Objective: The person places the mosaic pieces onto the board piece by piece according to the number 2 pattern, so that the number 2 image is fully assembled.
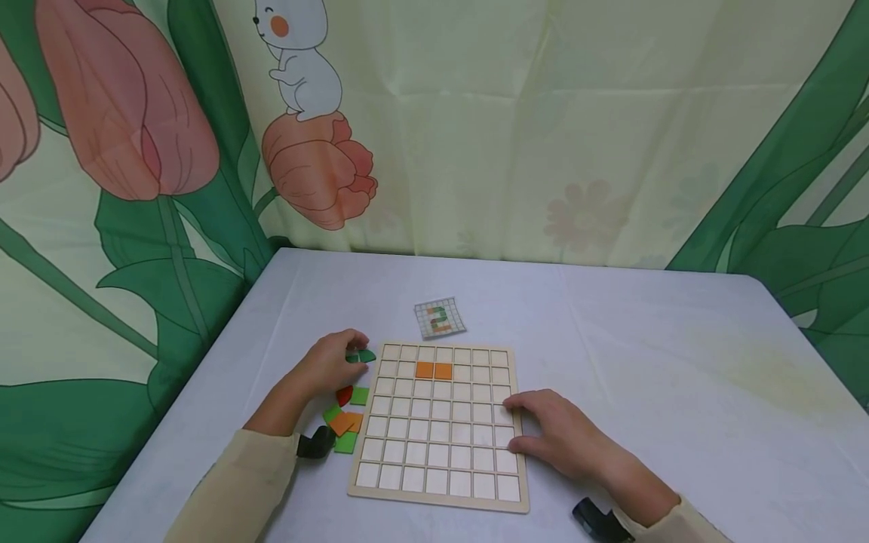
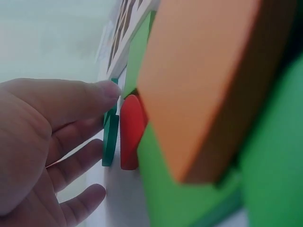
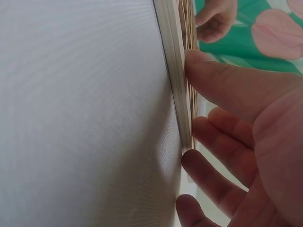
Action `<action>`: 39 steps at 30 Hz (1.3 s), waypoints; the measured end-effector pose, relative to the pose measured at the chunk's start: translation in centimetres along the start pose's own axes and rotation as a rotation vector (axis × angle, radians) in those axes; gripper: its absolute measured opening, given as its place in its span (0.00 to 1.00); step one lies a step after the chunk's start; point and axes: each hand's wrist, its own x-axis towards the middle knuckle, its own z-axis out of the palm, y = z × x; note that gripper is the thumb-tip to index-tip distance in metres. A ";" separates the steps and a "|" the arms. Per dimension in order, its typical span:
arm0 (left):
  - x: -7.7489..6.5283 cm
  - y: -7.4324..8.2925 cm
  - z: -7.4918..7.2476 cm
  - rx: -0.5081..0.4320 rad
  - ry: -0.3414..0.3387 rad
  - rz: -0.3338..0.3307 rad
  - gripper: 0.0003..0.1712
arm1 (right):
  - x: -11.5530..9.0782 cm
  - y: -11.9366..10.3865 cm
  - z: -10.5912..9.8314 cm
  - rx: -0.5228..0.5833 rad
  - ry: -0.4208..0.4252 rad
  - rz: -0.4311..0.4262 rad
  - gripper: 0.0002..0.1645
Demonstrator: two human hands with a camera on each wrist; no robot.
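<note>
My left hand is at the board's upper left, thumb and fingers spread around dark green rounded pieces. In the left wrist view these pieces lie by the fingertips; a firm grip is not visible. Next to them are a red rounded piece and a light green square. My right hand rests its thumb and fingertips on the right edge of a wooden grid board. Two orange squares sit side by side in the board's second row.
Below the red piece, orange squares and green squares lie overlapping along the board's left side. A small card with a gridded colored pattern lies behind the board. White cloth covers the table; a printed curtain hangs behind.
</note>
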 end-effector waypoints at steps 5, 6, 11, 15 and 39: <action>0.1 0.0 -0.1 0.014 0.004 0.001 0.21 | 0.1 0.0 0.0 -0.001 0.002 -0.001 0.28; 0.1 0.0 0.0 0.018 0.005 0.002 0.21 | 0.1 0.0 0.0 -0.001 0.002 -0.002 0.28; 0.2 0.2 0.0 0.034 0.008 0.009 0.20 | 0.1 0.0 0.0 -0.003 0.004 -0.005 0.28; 0.3 0.2 0.1 0.048 0.016 0.009 0.20 | 0.1 0.0 0.0 0.006 0.001 0.003 0.28; -0.3 4.1 0.0 -0.026 0.016 0.166 0.16 | 0.0 0.2 0.0 0.005 -0.007 0.002 0.29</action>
